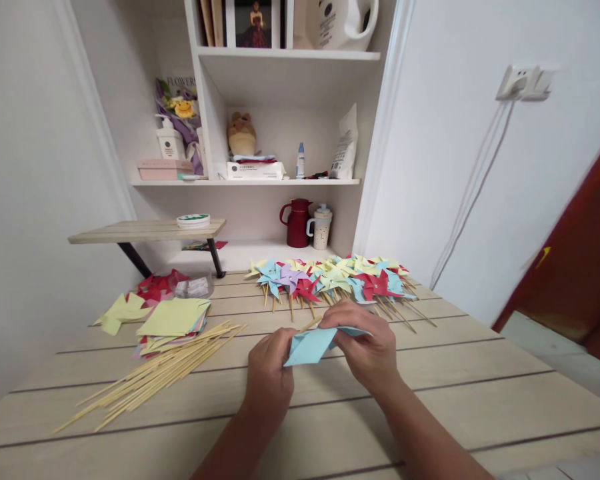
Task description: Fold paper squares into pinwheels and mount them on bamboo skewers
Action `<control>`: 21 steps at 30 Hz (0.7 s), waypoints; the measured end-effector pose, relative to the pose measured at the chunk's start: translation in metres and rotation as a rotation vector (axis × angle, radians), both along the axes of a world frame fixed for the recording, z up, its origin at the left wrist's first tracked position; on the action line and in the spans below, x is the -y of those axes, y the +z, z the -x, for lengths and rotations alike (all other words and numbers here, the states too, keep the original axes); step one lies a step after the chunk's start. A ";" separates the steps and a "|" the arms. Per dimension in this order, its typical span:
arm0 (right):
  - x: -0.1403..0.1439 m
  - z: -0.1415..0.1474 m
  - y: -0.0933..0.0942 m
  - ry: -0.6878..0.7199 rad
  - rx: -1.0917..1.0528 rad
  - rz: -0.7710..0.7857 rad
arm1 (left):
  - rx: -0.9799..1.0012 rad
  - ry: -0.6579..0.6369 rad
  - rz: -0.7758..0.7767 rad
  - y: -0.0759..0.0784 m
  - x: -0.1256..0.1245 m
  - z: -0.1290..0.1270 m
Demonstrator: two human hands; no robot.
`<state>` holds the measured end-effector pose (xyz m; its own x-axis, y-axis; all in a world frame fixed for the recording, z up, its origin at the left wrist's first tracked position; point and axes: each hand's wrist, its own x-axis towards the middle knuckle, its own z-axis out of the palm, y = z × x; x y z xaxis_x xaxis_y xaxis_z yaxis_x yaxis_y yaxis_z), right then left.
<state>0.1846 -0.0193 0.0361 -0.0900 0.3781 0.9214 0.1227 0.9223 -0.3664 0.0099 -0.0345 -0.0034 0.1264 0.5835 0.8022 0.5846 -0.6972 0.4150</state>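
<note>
Above the middle of the table, a light blue paper pinwheel [310, 348] with folded blades is between my hands. My right hand [363, 340] is closed on it, thumb and fingers pinching the paper. My left hand [271, 365] is curled into a grip at the pinwheel's left edge. A short length of thin wooden stick [310, 325] shows between the hands, running into the left one; the rest of it is hidden. Just beyond my hands lies a heap of pinwheels on sticks [335, 280], in blue, red, yellow and purple.
Loose wooden sticks [165, 373] lie at the left, beside stacked coloured paper squares [173, 319]. Behind these are a yellow folded paper [123, 313], red paper pieces [160, 285] and a clear container [195, 287]. A small raised shelf [130, 231] stands at the back left.
</note>
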 end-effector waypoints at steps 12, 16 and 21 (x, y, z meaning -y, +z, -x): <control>0.001 0.001 0.001 -0.004 -0.016 0.005 | 0.067 -0.068 0.085 0.003 0.001 -0.002; 0.000 0.000 0.001 -0.013 -0.017 0.000 | 0.057 -0.055 0.062 0.002 0.003 -0.001; 0.000 0.000 0.001 -0.006 -0.019 0.010 | 0.040 -0.035 0.041 0.001 0.003 -0.001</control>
<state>0.1845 -0.0193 0.0369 -0.0704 0.3877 0.9191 0.1217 0.9178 -0.3779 0.0107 -0.0373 -0.0027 0.1153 0.6114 0.7829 0.5425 -0.6990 0.4659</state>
